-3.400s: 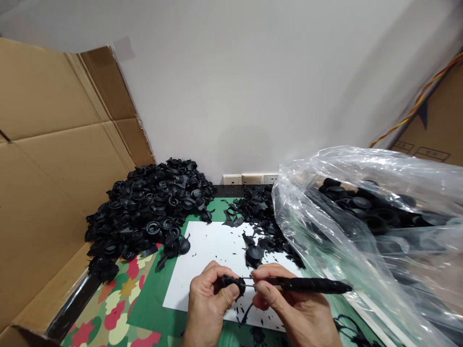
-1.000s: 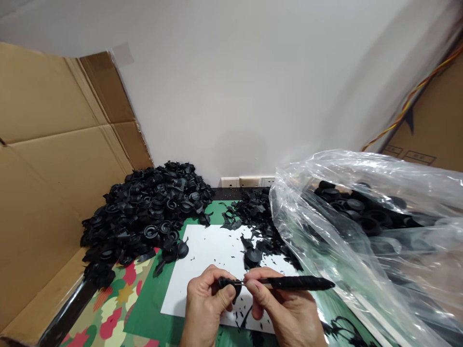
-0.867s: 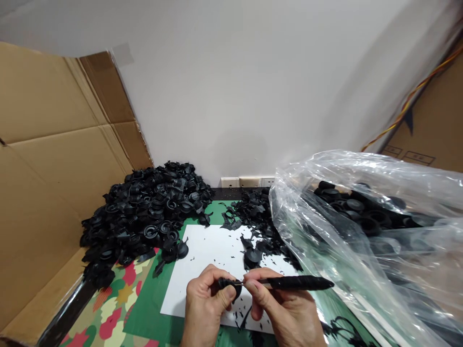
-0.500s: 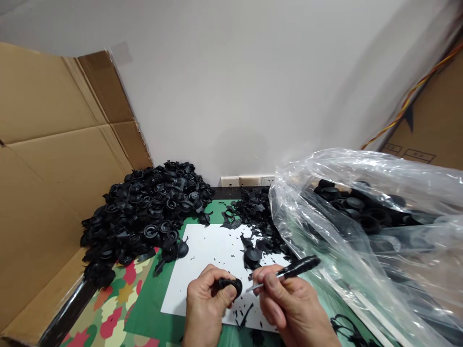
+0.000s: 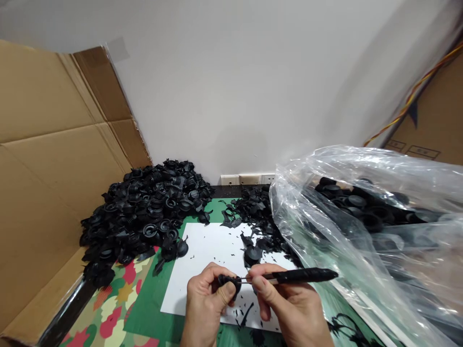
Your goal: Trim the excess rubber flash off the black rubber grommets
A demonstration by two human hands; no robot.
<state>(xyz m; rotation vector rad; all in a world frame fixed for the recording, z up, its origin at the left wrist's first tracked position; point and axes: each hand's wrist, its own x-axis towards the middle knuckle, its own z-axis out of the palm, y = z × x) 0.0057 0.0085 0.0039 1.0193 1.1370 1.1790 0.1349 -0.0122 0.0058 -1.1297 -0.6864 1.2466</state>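
The small black part (image 5: 235, 286) is in the left hand (image 5: 204, 295), pinched between finger and thumb over the white sheet (image 5: 208, 246). The right hand (image 5: 294, 303) grips a black-handled tool (image 5: 306, 275), with its thin metal prongs up against the part. The two hands are close but apart. My guess is that the step now is working at the part's edge. The next move seems to need a tight pinch and a steady tip. The brown box (image 5: 439, 118) on the right has printed marks, too small to read. I see no brand.
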